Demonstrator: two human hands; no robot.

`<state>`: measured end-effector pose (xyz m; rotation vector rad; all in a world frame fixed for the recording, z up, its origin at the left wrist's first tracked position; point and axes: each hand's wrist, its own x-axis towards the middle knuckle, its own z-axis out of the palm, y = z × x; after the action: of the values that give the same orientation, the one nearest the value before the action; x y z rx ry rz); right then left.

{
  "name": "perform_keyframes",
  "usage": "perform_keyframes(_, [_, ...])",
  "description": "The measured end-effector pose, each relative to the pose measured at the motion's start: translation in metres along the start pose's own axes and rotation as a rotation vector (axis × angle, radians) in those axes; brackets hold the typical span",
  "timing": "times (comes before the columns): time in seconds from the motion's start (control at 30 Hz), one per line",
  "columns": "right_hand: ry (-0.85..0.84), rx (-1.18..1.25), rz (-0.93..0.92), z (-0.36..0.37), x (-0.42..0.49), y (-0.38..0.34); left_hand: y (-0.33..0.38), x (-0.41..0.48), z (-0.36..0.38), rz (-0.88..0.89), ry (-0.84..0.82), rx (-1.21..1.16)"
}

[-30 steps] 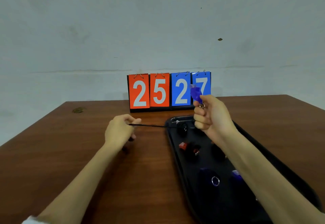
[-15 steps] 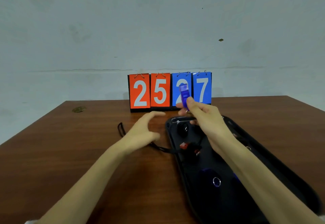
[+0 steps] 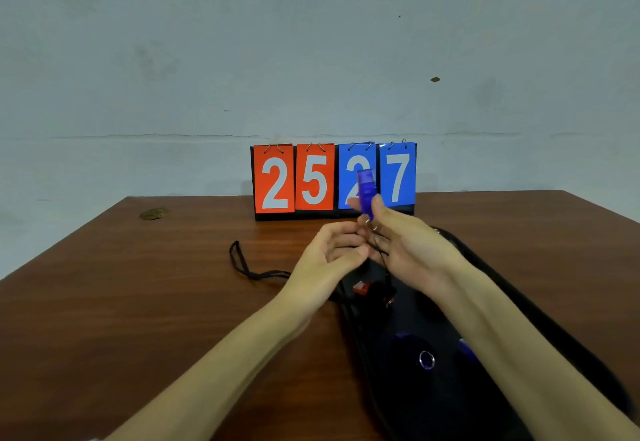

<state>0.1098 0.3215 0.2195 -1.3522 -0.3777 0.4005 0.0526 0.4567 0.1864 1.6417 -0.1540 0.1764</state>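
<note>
Blue whistle (image 3: 366,191) held up above the far end of the black tray (image 3: 381,392).
The right hand (image 3: 412,250) pinches it upright with its fingers, before the scoreboard (image 3: 313,181). The left hand (image 3: 329,257) curls its fingers just beside the whistle's ring; contact unclear. The black lanyard (image 3: 242,264) trails left across the surface (image 3: 138,302).

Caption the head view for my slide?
Right hand holds a blue whistle above the black tray; left hand reaches toward it, black cord trailing across the table.
</note>
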Motion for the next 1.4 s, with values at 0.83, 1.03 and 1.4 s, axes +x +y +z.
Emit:
perform_keyframes(0.83, [0.065, -1.233, -0.056, -0.004, 0.007, 0.014, 0.008, 0.009, -0.042, 0.135, 0.099, 0.557])
perform_keyframes(1.03, [-0.129, -1.047, -0.177, 0.000, 0.000, 0.013, 0.005, 0.012, -0.047, 0.238, 0.199, 0.466])
perform_keyframes(1.4, [0.174, -0.575, -0.387, 0.005, -0.002, 0.004, 0.001, 0.008, -0.035, 0.038, -0.011, 0.154])
